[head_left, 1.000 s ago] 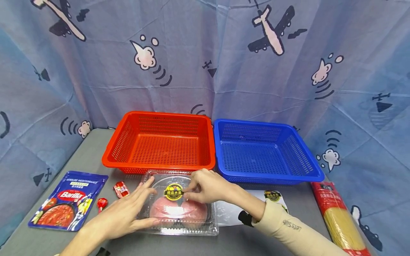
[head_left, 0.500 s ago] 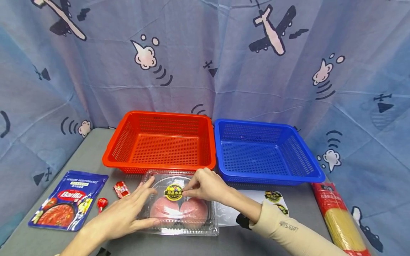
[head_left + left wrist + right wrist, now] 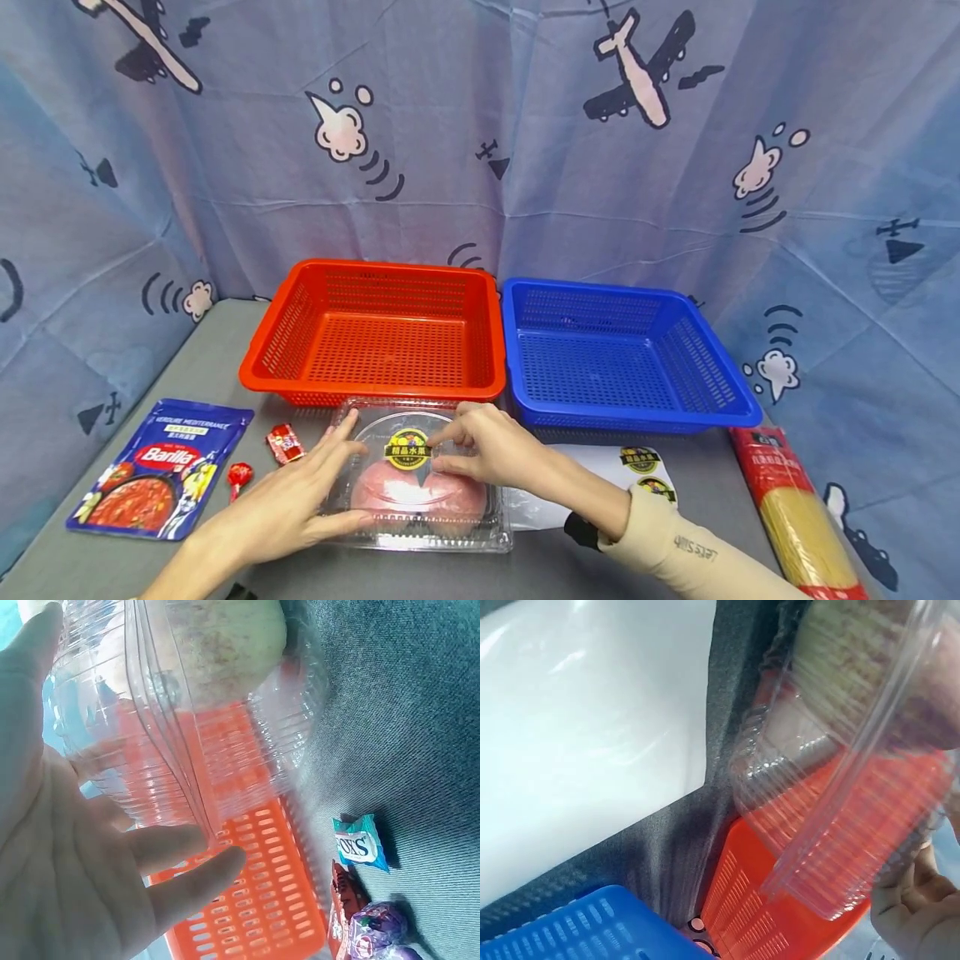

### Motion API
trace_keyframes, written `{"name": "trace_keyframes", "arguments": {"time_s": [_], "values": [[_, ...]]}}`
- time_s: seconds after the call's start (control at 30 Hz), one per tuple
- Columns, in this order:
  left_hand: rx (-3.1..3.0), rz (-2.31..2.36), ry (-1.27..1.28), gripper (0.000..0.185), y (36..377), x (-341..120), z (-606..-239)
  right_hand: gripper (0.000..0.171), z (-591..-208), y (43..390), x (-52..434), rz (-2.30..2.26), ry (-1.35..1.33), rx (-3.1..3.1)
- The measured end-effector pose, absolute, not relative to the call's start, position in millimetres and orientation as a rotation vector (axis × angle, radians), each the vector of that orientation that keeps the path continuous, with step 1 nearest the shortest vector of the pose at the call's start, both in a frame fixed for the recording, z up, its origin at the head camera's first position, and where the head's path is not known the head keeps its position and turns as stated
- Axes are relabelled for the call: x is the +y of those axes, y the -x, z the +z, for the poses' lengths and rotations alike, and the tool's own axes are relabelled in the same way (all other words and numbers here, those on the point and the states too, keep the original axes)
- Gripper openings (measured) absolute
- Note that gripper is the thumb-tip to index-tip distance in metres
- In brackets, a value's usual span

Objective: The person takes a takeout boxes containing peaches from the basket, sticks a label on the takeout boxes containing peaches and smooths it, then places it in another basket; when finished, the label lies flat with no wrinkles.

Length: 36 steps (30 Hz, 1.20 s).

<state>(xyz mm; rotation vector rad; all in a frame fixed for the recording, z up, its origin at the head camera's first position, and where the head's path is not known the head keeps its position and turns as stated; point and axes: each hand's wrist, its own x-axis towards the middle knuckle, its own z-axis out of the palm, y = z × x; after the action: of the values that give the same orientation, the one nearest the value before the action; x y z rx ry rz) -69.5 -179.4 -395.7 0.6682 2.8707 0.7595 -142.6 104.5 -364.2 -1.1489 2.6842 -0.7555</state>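
A clear plastic clamshell box (image 3: pixel 420 537) holds two pink round fruits that look like peaches (image 3: pixel 455 498). On its lid sits a round black-and-yellow sticker (image 3: pixel 408 449) with fruit pictures. My left hand (image 3: pixel 288 508) rests along the box's left side, fingers extended and thumb at the front edge. Above the lid's right half is my right hand (image 3: pixel 487 450); its index fingertip touches the sticker's right edge, with the thumb held apart below. A white sticker sheet (image 3: pixel 540 504), bearing more round stickers (image 3: pixel 640 459), lies partly under the right forearm.
A red basket (image 3: pixel 375 392) and a blue basket (image 3: pixel 637 421) stand behind the box. On the left are a Barilla sauce pouch (image 3: pixel 161 471), a red-wrapped candy (image 3: pixel 284 443) and a lollipop (image 3: pixel 240 476). A teal candy (image 3: pixel 361 841) lies near the left hand. Packed spaghetti (image 3: pixel 802 517) lies right.
The right hand's index finger and thumb, earlier close together at the sticker's right edge, have spread apart. The left hand and the box have stayed in place.
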Motion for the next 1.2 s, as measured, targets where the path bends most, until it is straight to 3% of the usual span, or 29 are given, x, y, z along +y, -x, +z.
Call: {"name": "trace_keyframes", "arguments": {"time_s": [0.23, 0.47, 0.83, 1.2], "values": [[3.011, 0.713, -0.690, 0.077, 68.9, -179.0, -399.0, 0.059, -362.9, 127.7, 121.6, -0.756, 1.162, 2.881], [3.126, 0.938, -0.542, 0.069, 72.4, -183.6, -399.3, 0.069, -351.0, 135.5, 166.2, -0.875, 1.067, 3.003], [2.533, 1.368, -0.020, 0.084, 80.9, -198.3, -404.1, 0.086, -340.0, 155.5, 287.8, -0.756, 0.667, 3.126], [2.149, 1.553, 0.072, 0.085, 84.0, -201.9, -416.8, 0.107, -338.0, 174.9, 390.9, -0.653, 0.190, 3.042]]}}
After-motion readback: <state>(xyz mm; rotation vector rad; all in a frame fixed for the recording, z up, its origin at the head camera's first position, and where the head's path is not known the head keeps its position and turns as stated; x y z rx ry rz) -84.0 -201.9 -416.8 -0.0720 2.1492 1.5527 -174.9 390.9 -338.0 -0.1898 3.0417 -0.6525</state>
